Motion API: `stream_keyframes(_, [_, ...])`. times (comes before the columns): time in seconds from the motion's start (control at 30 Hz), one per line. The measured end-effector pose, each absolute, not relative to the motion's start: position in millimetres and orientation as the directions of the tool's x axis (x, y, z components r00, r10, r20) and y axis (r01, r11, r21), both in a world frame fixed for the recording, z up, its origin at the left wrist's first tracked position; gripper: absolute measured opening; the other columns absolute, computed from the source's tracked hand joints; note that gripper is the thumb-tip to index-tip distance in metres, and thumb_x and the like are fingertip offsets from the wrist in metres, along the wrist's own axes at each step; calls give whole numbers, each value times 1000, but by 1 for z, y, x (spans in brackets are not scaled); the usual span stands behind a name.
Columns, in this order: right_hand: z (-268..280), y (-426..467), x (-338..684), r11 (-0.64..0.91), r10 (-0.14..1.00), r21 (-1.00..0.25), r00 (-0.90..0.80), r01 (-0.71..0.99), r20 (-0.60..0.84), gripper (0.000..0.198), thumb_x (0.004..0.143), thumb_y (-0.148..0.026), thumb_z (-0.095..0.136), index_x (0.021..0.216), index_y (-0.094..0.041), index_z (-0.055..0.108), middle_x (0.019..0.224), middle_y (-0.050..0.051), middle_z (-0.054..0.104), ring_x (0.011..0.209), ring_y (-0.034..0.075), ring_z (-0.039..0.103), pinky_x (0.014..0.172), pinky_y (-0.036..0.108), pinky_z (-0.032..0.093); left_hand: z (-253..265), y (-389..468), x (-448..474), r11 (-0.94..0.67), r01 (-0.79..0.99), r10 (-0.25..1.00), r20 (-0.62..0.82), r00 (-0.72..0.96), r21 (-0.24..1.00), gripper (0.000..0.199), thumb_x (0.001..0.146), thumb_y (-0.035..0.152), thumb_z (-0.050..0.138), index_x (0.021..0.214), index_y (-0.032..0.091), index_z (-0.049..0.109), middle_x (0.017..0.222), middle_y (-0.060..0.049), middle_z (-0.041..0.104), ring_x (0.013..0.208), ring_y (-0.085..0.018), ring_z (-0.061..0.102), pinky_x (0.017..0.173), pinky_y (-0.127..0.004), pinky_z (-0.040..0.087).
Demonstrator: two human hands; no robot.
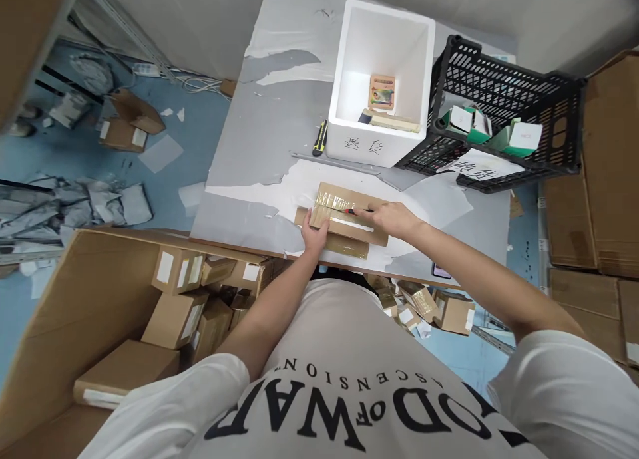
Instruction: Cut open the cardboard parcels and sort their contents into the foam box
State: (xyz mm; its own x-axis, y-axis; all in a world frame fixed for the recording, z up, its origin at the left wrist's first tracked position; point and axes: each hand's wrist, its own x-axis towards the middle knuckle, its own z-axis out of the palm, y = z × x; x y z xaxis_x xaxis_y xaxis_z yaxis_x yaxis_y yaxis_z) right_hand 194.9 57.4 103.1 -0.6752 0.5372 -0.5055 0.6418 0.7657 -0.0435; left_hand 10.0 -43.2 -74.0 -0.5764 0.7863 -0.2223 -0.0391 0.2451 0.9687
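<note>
A flat cardboard box [355, 229] with shiny clear tape and a white label strip lies tilted on the table near its front edge. My left hand [314, 233] grips its left end, thumb up on the near side. In my right hand [392, 218] is a slim knife [351, 211] with a red and black handle. The thin blade points left and lies along the taped top of the box. Beneath the box a second piece of taped cardboard [349, 247] sticks out toward me; whether it is a flap or another box I cannot tell.
A white foam box [369, 144] with small boxes inside stands beyond; a yellow-black box cutter [320, 138] lies beside it. A black plastic crate [504, 80] holds green-white cartons. A large carton [54, 332] of parcels stands left, below the grey table [234, 166]. A phone [441, 270] lies at the front edge.
</note>
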Motion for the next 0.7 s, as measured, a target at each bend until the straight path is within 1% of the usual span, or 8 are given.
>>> stream_keyframes(0.07, [110, 55, 226, 767, 547, 4, -651, 642, -526, 63, 87, -5, 36, 142, -35, 38, 105, 10, 65, 73, 19, 63, 59, 30, 34, -72, -43, 12, 269, -5, 748, -213, -629, 963, 69, 73, 35, 71, 133, 12, 48, 133, -16, 53, 125, -30, 51, 108, -46, 39])
stream_keyframes(0.17, [115, 44, 283, 742, 588, 70, -598, 667, -545, 68, 82, -3, 37, 142, -35, 38, 96, 9, 65, 64, 17, 60, 56, 29, 32, -70, -43, 14, 255, 40, 750, -172, -639, 966, 64, 75, 33, 69, 132, 12, 49, 134, -17, 53, 126, -31, 50, 109, -47, 39])
stream_keyframes(0.27, [113, 30, 321, 705, 630, 103, -552, 702, -547, 75, 77, -2, 39, 143, -36, 36, 95, 9, 64, 61, 16, 57, 54, 29, 31, -67, -42, 14, 263, 87, 762, -151, -630, 961, 62, 75, 32, 68, 130, 11, 51, 134, -18, 52, 127, -31, 49, 110, -49, 37])
stream_keyframes(0.4, [109, 16, 339, 641, 680, 49, -538, 766, -498, 76, 76, -3, 41, 143, -39, 36, 98, 8, 63, 64, 17, 56, 54, 29, 31, -63, -40, 12, 331, 98, 753, -200, -627, 938, 62, 74, 33, 68, 129, 12, 51, 134, -16, 53, 127, -29, 48, 111, -46, 35])
stream_keyframes(0.5, [107, 3, 363, 563, 750, -17, -520, 826, -409, 71, 79, -8, 41, 142, -40, 36, 100, 8, 63, 72, 19, 57, 56, 29, 35, -59, -40, 11, 336, 76, 758, -221, -614, 939, 61, 73, 34, 68, 128, 14, 52, 134, -14, 54, 127, -28, 48, 112, -43, 34])
stream_keyframes(0.57, [96, -11, 384, 432, 856, -26, -418, 902, -305, 63, 85, -15, 39, 144, -39, 34, 104, 9, 61, 80, 21, 57, 57, 30, 37, -56, -40, 11, 321, 70, 764, -214, -609, 945, 60, 74, 33, 68, 128, 12, 52, 133, -15, 55, 126, -28, 50, 111, -42, 36])
stream_keyframes(0.63, [71, -25, 398, 193, 966, -12, -192, 981, -172, 57, 91, -26, 37, 147, -32, 29, 109, 12, 58, 83, 24, 56, 59, 32, 39, -55, -41, 10, 304, 61, 774, -209, -598, 951, 59, 75, 33, 68, 128, 11, 52, 131, -15, 56, 124, -28, 51, 110, -42, 38])
stream_keyframes(0.7, [34, -37, 397, -27, 995, -21, 25, 999, -95, 56, 93, -29, 33, 148, -26, 28, 111, 15, 56, 85, 26, 55, 62, 35, 42, -54, -42, 8, 266, 37, 820, -206, -534, 963, 59, 77, 34, 66, 129, 11, 50, 131, -16, 56, 125, -28, 51, 110, -43, 37])
